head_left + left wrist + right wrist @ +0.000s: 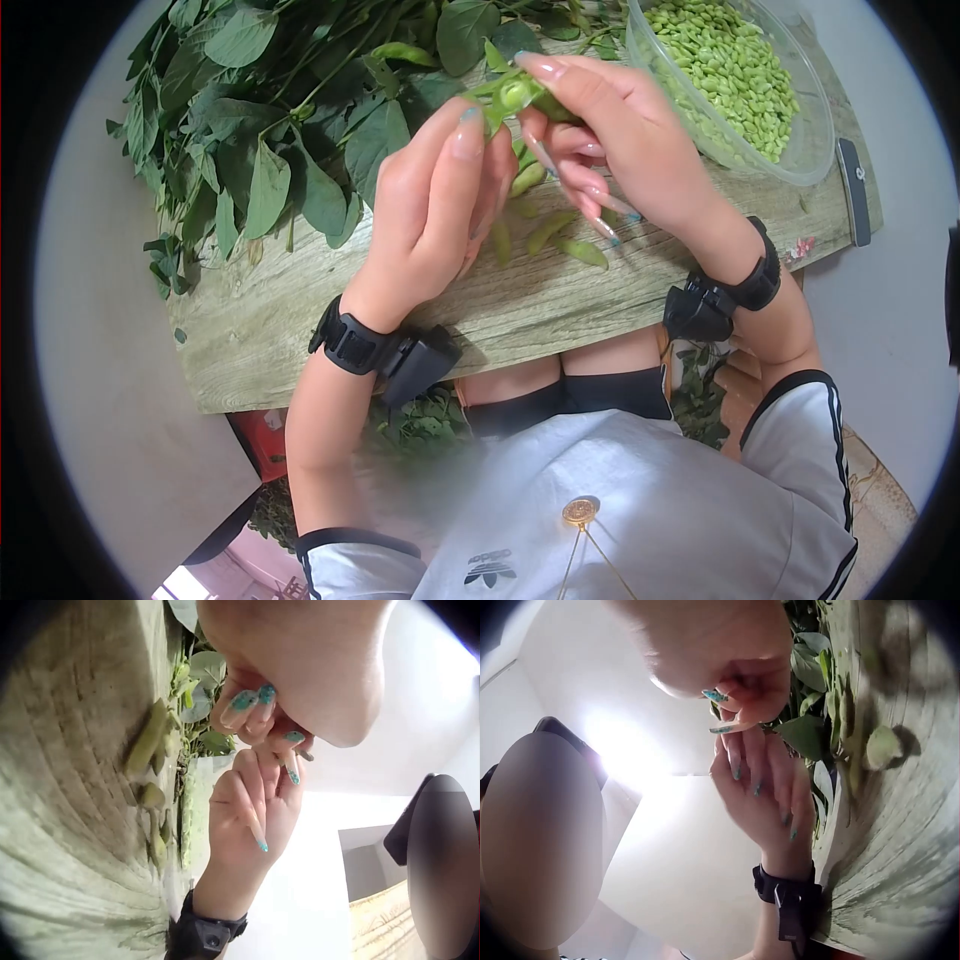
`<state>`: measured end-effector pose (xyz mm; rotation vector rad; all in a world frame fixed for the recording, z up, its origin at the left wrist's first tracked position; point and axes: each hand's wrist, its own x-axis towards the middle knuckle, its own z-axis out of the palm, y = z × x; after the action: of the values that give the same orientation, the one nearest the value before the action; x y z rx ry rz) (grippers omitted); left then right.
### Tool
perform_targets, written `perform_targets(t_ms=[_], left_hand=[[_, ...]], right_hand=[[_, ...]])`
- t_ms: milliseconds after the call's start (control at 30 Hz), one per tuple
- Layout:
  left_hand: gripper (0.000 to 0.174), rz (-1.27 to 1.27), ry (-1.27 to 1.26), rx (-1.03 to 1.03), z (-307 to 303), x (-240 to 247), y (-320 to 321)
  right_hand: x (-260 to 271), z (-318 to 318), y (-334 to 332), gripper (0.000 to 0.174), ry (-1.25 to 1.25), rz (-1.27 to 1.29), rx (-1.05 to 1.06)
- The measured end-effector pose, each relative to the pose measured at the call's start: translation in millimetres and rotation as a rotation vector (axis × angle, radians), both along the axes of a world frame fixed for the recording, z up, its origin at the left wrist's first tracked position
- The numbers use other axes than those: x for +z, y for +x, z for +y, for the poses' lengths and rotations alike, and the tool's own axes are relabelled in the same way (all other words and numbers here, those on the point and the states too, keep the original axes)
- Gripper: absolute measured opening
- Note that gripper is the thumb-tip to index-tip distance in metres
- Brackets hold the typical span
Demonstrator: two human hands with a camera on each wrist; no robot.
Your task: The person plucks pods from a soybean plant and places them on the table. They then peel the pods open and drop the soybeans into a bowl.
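Note:
Both hands meet over the table in the head view, holding a green bean pod (515, 95) that is split, with a pale bean showing inside. The left hand (430, 195) pinches the pod's near left side between thumb and fingers. On the far right side, the right hand (625, 125) grips it with thumb and index finger, its other fingers hanging loosely below. In the wrist views the pod is mostly hidden behind the fingers. Several whole bean pods (582, 252) lie on the wood beneath the hands.
A clear plastic bowl (822, 150) of shelled green beans (725, 70) stands at the back right. Leafy bean stalks (265, 185) cover the back left of the wooden table (300, 330). A dark flat strip (854, 190) lies by the right edge.

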<state>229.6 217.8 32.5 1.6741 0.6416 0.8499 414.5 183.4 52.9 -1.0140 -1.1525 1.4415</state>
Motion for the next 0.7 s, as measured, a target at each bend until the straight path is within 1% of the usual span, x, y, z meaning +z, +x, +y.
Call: perform_targets(t_ms=[67,133,167,233,267,300,333,400,467,533,600,633,700], left_hand=[[0.031,-0.026,0.04,0.055,0.2,-2.2,1.3],[0.031,0.004,0.035,0.032,5.8,-0.2,-1.1],[0.031,0.045,0.014,0.012,5.4,2.4,-2.9],[0.031,0.066,-0.031,0.033,5.3,4.2,-0.2],[0.031,0.088,-0.072,0.052,5.6,4.7,0.2],[0.031,0.089,-0.071,0.054,6.4,4.7,-0.2],[0.031,0.101,-0.051,0.064,6.8,4.4,0.4],[0.03,0.11,-0.032,0.072,7.3,4.8,1.2],[0.029,0.098,0.012,0.138,10.7,8.4,-2.2],[0.028,0.091,0.036,0.145,17.3,12.8,-6.7],[0.027,0.208,0.061,0.082,20.8,20.0,-16.1],[0.026,0.262,0.124,0.032,17.7,28.8,-19.8],[0.023,0.537,0.246,-0.089,-5.3,53.0,-38.9]], right_hand=[[0.0,1.6,3.7,0.041,-0.003,0.0,-0.002],[0.3,3.0,7.2,0.039,0.079,-0.098,-0.019],[0.0,0.6,5.9,0.039,0.063,-0.092,-0.016],[-2.8,0.6,2.6,0.037,0.144,-0.217,-0.067],[-2.9,1.1,1.0,0.037,0.145,-0.215,-0.062],[-3.0,0.9,-0.1,0.036,0.191,-0.273,-0.102],[-3.2,0.3,0.0,0.035,0.236,-0.334,-0.143],[-6.2,3.3,3.3,0.036,0.225,-0.362,-0.15],[-7.4,3.7,5.5,0.036,0.217,-0.389,-0.164],[-7.7,6.5,5.5,0.038,0.24,-0.508,-0.159],[-14.5,9.5,6.0,0.039,0.29,-0.537,-0.19],[-16.7,10.2,6.1,0.039,0.309,-0.539,-0.196],[-20.7,13.4,7.3,0.039,0.364,-0.541,-0.223]])
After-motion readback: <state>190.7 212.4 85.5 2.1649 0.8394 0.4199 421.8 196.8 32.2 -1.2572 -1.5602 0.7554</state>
